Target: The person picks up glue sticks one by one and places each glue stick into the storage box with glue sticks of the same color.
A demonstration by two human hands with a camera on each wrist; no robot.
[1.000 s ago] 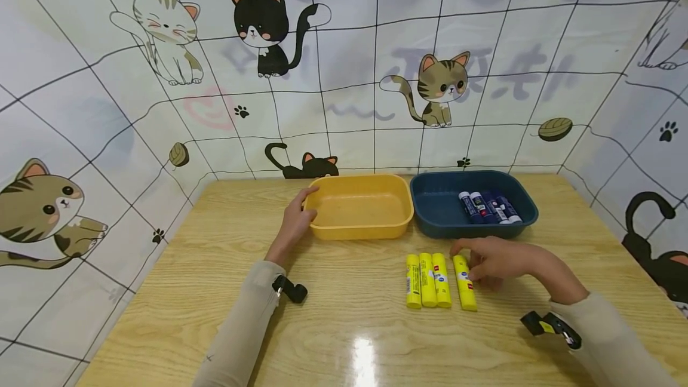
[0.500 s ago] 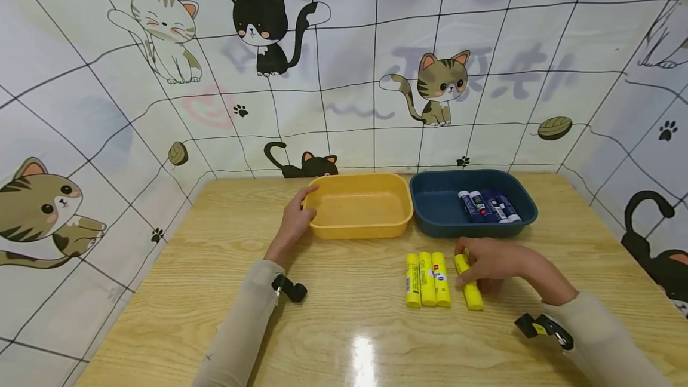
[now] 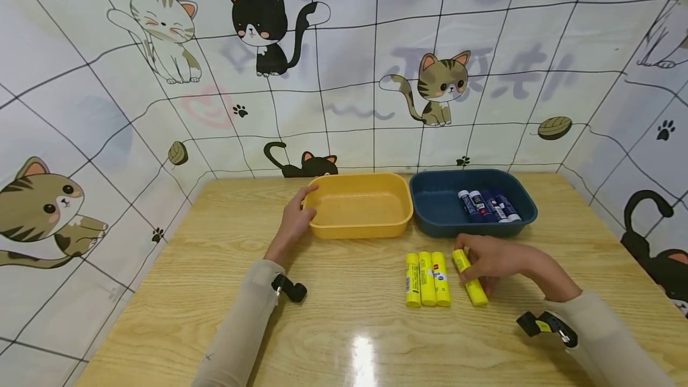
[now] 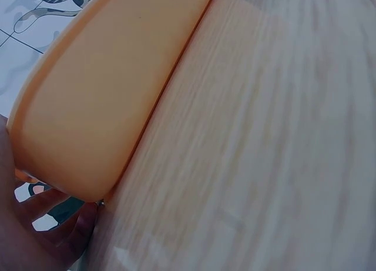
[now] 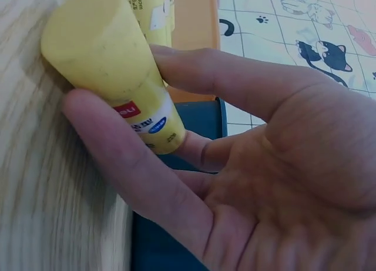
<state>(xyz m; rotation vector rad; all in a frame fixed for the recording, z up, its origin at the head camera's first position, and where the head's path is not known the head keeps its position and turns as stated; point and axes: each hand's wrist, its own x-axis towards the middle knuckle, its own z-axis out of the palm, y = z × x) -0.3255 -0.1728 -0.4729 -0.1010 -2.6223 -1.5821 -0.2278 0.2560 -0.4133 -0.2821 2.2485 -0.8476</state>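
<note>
My right hand (image 3: 497, 257) pinches a yellow glue stick (image 3: 475, 291) between thumb and fingers, its near end angled to the right. Seen from the right wrist, the held glue stick (image 5: 100, 42) points its broad end toward the camera, with a red label on its side. To its left, several more yellow glue sticks (image 3: 427, 279) lie side by side on the table. My left hand (image 3: 295, 218) grips the left end of a yellow plastic basin (image 3: 357, 232); the left wrist view has its fingers (image 4: 73, 233) curled at the basin's lower corner.
Right against the yellow basin stands a dark blue basin (image 3: 441, 230) with several navy, white-capped glue sticks (image 3: 486, 206) at its right side. Both are near the back edge of the wooden table (image 3: 322, 327). A cat-patterned sheet (image 3: 355, 64) hangs behind.
The right hand has closed its thumb and fingers on the rightmost yellow glue stick and turned it, its near end swinging right. The left hand and both basins stay in place.
</note>
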